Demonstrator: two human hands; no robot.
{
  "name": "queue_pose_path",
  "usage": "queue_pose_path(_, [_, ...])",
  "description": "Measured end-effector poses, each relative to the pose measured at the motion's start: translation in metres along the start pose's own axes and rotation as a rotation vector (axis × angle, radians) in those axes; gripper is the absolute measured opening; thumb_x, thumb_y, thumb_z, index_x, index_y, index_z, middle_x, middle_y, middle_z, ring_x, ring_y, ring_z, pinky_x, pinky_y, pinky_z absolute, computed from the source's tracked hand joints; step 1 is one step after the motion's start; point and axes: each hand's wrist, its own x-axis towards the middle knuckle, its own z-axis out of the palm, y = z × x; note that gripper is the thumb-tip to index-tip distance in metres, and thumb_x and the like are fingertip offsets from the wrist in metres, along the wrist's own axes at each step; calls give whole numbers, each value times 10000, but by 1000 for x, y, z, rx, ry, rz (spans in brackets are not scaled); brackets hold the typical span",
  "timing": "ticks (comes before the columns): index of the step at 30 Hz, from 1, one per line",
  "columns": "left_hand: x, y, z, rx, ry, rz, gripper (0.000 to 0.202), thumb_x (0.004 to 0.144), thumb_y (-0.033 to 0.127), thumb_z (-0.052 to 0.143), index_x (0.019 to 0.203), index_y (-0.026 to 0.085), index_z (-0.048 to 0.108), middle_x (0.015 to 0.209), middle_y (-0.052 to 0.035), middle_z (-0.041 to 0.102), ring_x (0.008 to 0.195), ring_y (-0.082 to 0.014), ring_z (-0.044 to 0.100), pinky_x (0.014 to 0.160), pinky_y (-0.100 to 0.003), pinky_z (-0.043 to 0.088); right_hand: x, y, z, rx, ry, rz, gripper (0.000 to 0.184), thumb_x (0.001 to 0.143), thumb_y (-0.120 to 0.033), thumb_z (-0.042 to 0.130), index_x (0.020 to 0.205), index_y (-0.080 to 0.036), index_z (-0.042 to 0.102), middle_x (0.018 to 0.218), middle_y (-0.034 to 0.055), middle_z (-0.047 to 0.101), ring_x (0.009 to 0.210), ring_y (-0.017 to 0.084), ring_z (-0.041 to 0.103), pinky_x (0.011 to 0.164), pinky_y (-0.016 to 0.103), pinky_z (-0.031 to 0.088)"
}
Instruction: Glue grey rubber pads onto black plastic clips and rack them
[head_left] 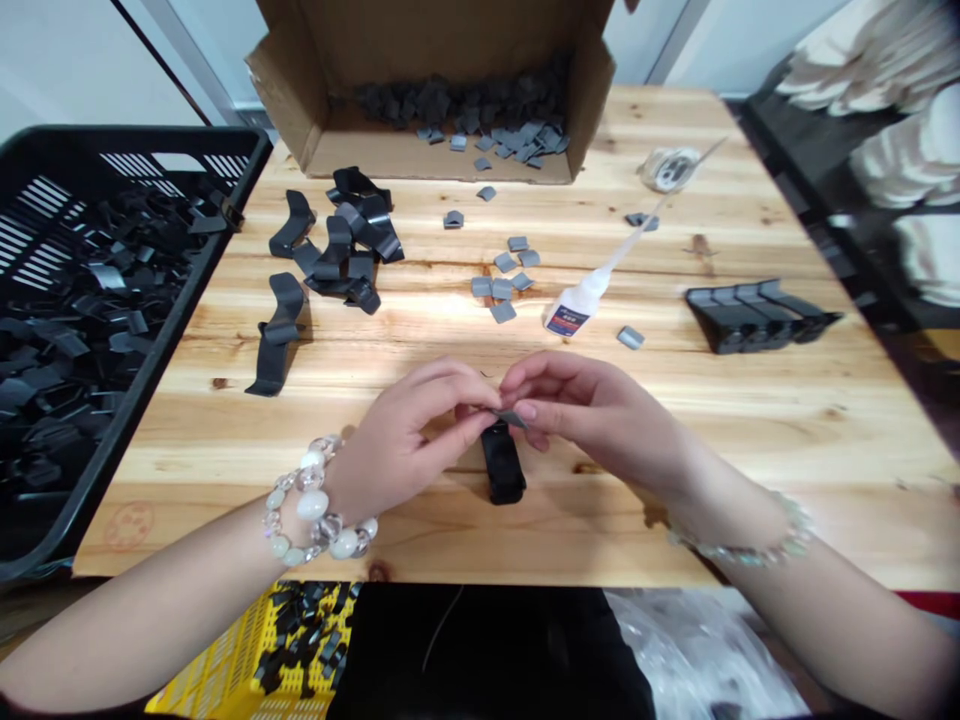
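Note:
Between my two hands is a small grey curved piece [511, 417], held over the table. My left hand [427, 425] pinches its left side between thumb and fingers. From the right, my right hand [581, 405] pinches the other side, thumb on top. Just below it, a black curved clip [502, 465] lies on the wood near the front edge; its far end is partly hidden by my fingers and the grey piece. A white glue bottle [574, 307] with a long thin nozzle stands beyond my right hand. Several loose grey pieces [502, 288] lie past my fingertips.
A cardboard box [442, 165] of grey pieces stands at the back. Left are loose black clips [349, 240] and a black crate [251, 165] full of parts. Right are a row of joined black clips [757, 318] and a tape roll [667, 168]. Below sits a yellow basket [225, 665].

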Motion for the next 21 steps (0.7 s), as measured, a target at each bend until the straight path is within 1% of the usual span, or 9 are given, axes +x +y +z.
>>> queue_pose_path(3, [-1,1,1,51,50,-58,74,893,168,537,936,191,592,875,-14,629,828,-129,588,766,-270,483,-2,-4,1,-158,105,-117,180,743,-270,754,874,-175,674,815,9,651,724,86,591,637,195,487])
queue_pose_path(5, [-2,0,2,119,70,-58,51,890,179,535,909,186,582,854,-17,630,809,-134,587,748,-277,481,-3,-5,2,-209,127,-116,191,733,-287,762,866,-175,682,781,10,654,693,89,587,611,199,483])
queue_pose_path(9, [-6,-4,5,361,53,84,20,873,177,551,879,189,565,862,-28,652,835,-160,605,765,-313,469,-2,-2,7,-140,121,-38,252,719,-317,768,877,-157,657,681,0,642,560,80,564,485,191,447])
queue_pose_path(11, [-8,-6,6,446,35,171,48,868,167,565,907,194,562,908,-33,670,878,-167,618,787,-319,460,-1,-1,8,-122,120,-44,244,710,-297,771,863,-151,650,682,-4,643,553,77,568,496,194,468])
queue_pose_path(13, [-8,-5,6,468,28,201,82,867,167,576,943,195,565,943,-35,676,902,-164,620,805,-315,456,0,1,9,-152,132,-60,195,728,-265,748,852,-149,651,693,-6,646,563,74,574,526,200,491])
queue_pose_path(15, [-7,-4,6,437,23,152,103,873,198,581,975,193,568,969,-39,669,922,-164,612,831,-314,459,0,2,7,-221,154,-81,138,756,-238,708,846,-151,651,717,1,653,588,79,586,553,208,501])
queue_pose_path(17, [-5,-4,6,388,-6,33,164,875,276,590,1013,193,559,1008,-46,654,954,-180,601,860,-334,463,1,2,4,-305,207,-123,132,763,-215,683,876,-157,647,772,16,668,639,94,609,589,221,509])
queue_pose_path(19, [-5,-3,6,349,-79,-120,326,841,417,622,1066,196,538,1059,-60,633,990,-216,586,878,-375,464,3,4,-1,-401,268,-163,176,761,-202,662,933,-166,646,828,30,678,701,117,630,627,239,514])
queue_pose_path(21, [-5,-3,7,336,-171,-225,533,762,569,653,1120,199,515,1115,-80,607,1034,-261,561,896,-422,456,5,5,-6,-516,291,-151,181,762,-201,634,938,-171,661,849,39,685,731,136,635,643,257,509])
